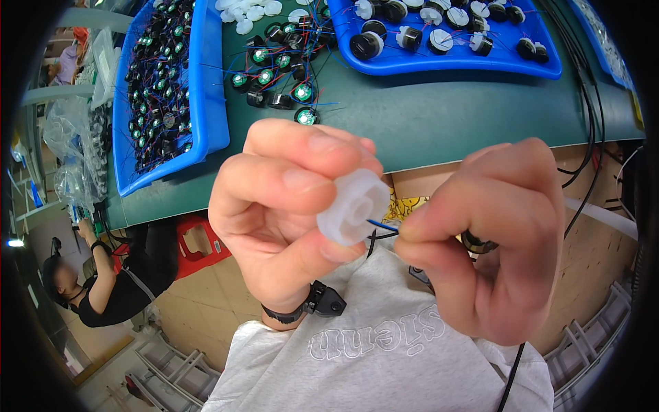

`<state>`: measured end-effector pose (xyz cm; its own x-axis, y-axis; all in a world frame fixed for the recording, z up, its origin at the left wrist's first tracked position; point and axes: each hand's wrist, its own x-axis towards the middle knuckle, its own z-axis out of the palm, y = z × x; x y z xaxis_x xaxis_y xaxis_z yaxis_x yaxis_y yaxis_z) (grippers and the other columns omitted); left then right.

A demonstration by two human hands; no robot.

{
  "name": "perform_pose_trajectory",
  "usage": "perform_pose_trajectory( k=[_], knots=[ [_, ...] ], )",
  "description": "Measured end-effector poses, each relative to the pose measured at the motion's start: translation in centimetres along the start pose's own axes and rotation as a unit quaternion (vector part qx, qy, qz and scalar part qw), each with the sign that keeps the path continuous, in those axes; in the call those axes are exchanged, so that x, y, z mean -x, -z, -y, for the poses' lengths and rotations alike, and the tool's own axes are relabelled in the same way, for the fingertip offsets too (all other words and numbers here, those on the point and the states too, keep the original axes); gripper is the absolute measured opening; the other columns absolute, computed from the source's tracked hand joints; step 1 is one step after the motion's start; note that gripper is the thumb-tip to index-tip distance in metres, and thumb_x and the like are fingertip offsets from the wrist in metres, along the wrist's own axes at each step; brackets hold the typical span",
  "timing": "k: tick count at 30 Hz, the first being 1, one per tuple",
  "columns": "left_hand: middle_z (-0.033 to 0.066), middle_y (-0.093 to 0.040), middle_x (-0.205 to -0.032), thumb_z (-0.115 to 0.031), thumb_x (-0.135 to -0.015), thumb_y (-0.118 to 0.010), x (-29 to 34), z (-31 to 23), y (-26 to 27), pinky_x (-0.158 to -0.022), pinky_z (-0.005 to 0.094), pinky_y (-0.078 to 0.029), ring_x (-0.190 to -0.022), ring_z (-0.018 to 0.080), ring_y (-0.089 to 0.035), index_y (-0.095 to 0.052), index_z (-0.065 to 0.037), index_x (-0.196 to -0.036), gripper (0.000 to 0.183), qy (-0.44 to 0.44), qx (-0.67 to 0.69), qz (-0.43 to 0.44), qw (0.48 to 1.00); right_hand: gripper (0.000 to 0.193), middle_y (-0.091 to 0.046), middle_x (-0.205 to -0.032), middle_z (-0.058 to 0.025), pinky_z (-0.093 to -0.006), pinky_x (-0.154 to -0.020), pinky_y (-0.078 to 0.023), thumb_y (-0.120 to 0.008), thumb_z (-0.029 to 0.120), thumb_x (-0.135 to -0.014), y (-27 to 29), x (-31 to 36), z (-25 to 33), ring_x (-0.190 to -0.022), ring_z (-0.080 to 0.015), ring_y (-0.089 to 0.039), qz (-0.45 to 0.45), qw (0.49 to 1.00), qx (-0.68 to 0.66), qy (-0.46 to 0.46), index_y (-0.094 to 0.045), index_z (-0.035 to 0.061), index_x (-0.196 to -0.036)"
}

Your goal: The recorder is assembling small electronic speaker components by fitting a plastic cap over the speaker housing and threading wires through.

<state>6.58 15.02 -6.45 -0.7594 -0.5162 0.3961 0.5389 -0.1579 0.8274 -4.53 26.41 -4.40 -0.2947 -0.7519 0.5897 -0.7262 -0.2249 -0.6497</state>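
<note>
In front of my chest, my left hand (288, 192) is closed, pinching a translucent white round plastic cap (357, 206) between thumb and fingers. The cap is tilted, showing a raised ring inside. Close on its right, my right hand (494, 233) pinches a thin dark blue wire (382, 225) between thumb and forefinger. The wire's other end reaches the cap's middle; whether it passes through a hole I cannot tell. Under the curled fingers of my right hand shows part of a round black component (477, 242), mostly hidden.
On the green table (384, 117) lies a pile of black round components with wires (281, 62) and several loose white caps (247, 12). A blue tray (209, 103) of components stands left, another blue tray (446, 67) of capped ones behind. Black cables (583, 82) hang right. A person (113, 288) sits at left.
</note>
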Motion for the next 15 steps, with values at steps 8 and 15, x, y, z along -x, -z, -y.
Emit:
perform_pose_trajectory(
  k=[8,15],
  knots=[
    [-0.0036,-0.045,-0.103,0.000,-0.064,-0.070,-0.1,0.1,0.2,-0.087,0.0363,-0.034,-0.085,0.0131,-0.043,-0.053,-0.022,-0.101,0.046,0.002,-0.027,0.010,1.000,0.022,-0.050,-0.070,-0.0030,-0.0243,-0.053,-0.036,-0.066,0.001,-0.064,0.7,-0.6,0.6,-0.062,-0.0146,-0.043,0.025,0.999,0.027,-0.024,-0.052,0.0049,-0.080],
    [-0.0016,-0.044,-0.105,-0.001,-0.065,-0.071,-0.2,0.0,0.6,-0.091,0.0393,-0.034,-0.088,0.0156,-0.043,-0.053,-0.020,-0.106,0.049,0.000,-0.016,0.019,1.000,0.027,-0.048,-0.072,-0.0017,-0.0233,-0.047,-0.032,-0.070,0.003,-0.064,-1.0,0.5,-0.1,-0.059,-0.0121,-0.042,-0.053,0.999,0.011,0.003,-0.055,0.0055,-0.087]
  ],
)
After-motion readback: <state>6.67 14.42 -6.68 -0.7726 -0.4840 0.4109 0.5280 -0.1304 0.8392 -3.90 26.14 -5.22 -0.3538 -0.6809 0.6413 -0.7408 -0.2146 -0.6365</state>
